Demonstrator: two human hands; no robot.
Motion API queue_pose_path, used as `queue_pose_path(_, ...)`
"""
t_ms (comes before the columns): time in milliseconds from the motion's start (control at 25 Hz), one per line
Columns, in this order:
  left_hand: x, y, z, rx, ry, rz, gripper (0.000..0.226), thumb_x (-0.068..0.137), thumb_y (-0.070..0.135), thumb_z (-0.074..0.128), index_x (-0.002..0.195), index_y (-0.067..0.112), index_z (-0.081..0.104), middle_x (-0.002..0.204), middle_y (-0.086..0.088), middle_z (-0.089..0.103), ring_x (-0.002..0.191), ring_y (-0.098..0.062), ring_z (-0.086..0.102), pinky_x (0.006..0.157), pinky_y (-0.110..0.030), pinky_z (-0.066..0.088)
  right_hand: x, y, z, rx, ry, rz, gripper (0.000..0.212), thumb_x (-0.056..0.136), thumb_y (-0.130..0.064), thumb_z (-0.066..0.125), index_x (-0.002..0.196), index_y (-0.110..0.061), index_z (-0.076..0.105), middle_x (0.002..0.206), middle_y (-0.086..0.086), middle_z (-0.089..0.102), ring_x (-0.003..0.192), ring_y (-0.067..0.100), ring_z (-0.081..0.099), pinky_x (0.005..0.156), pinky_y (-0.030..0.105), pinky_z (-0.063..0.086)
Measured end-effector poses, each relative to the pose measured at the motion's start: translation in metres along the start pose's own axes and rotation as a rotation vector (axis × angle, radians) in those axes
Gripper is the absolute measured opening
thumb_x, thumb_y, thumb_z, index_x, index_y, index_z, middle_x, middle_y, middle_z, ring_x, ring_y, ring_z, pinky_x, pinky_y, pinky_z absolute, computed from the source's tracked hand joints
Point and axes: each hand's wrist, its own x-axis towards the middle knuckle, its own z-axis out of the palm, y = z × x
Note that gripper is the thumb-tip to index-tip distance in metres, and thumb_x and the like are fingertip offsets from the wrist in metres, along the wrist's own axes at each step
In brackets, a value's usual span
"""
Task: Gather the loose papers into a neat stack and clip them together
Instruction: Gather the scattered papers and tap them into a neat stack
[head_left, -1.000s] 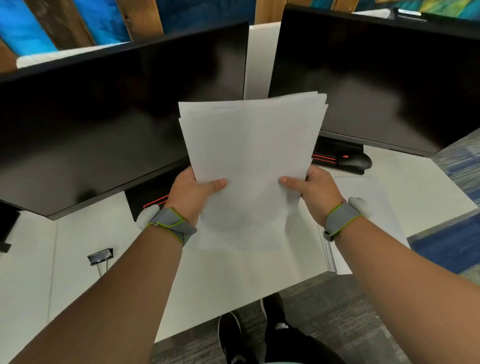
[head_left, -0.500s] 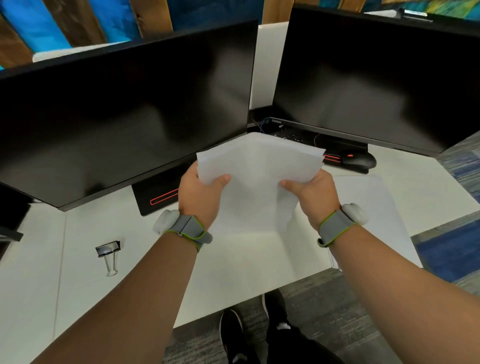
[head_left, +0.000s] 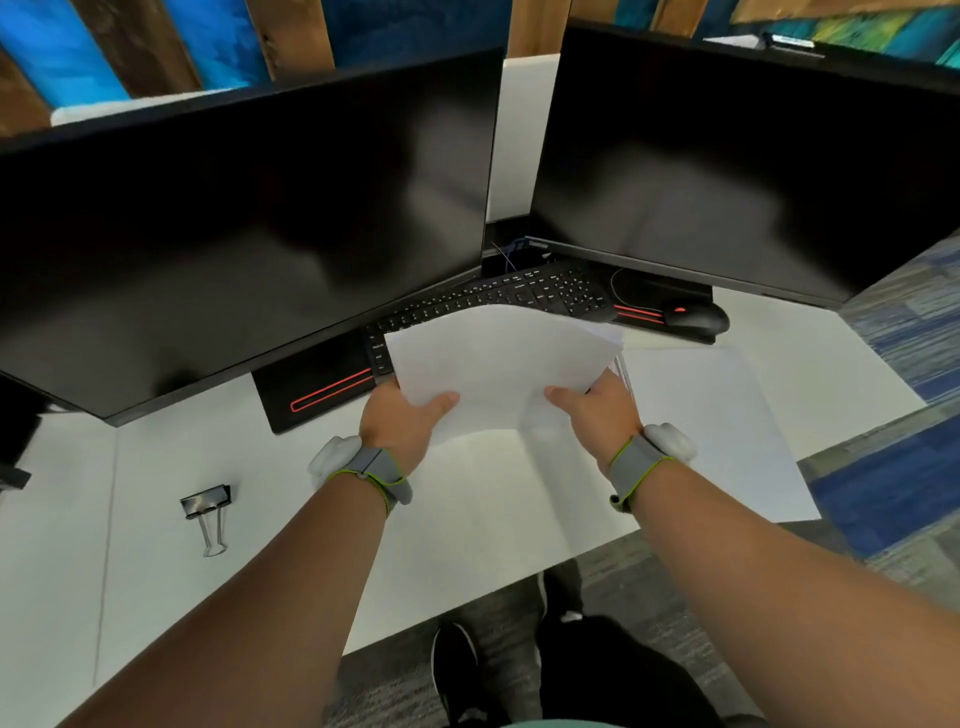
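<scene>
A stack of white papers (head_left: 501, 358) is held low over the white desk (head_left: 156, 561), tipped forward and nearly flat, its far edge over the keyboard. My left hand (head_left: 402, 423) grips its near left edge, thumb on top. My right hand (head_left: 597, 410) grips the near right edge the same way. One more white sheet (head_left: 722, 426) lies on the desk to the right, reaching past the desk's edge. A black binder clip (head_left: 207, 506) with its silver handles lies on the desk at the left, well apart from both hands.
Two dark monitors (head_left: 249, 228) (head_left: 737, 171) stand close behind the papers. A black keyboard (head_left: 498, 296) and a black mouse (head_left: 693, 318) lie under them. The desk's front edge runs just below my wrists, with grey and blue carpet (head_left: 893, 467) beyond.
The stack has come down from upright in front of the monitors to low and nearly flat over the desk. Both hands kept their grip and moved down with it.
</scene>
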Motion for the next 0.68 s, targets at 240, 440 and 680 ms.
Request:
queue_pose_path(240,-0.002,0.005,0.009,-0.054,-0.026,-0.026,0.039,0.077,0.022,0.083,0.112,0.014,0.068,0.101,-0.001,0.071,0.093,-0.021,0.066,0.080,-0.027,0.046,0.005,0.002,-0.011,-0.039,-0.080,0.041,0.040,0.086,-0.009,0.064,0.125,-0.018,0.061,0.116,0.002,0.071,0.107,0.025,0.067,0.095,0.041,0.053)
queue_pose_path(440,0.005,0.009,0.043,0.021,0.012,-0.034,0.040,0.084,0.032,0.076,0.118,0.013,0.066,0.107,-0.002,0.072,0.098,-0.023,0.067,0.083,-0.029,0.049,0.027,0.008,-0.040,-0.130,-0.123,0.057,0.029,0.088,-0.009,0.057,0.116,-0.014,0.058,0.106,0.007,0.072,0.091,0.026,0.067,0.088,0.042,0.055)
queue_pose_path(680,0.005,0.032,0.140,0.007,-0.108,-0.080,0.040,0.082,0.031,0.077,0.118,0.017,0.064,0.104,0.005,0.070,0.096,-0.018,0.067,0.077,-0.026,0.050,0.067,0.030,-0.132,-0.157,-0.081,0.132,0.016,0.089,-0.022,0.063,0.105,-0.020,0.063,0.090,0.013,0.072,0.074,0.023,0.063,0.070,0.033,0.051)
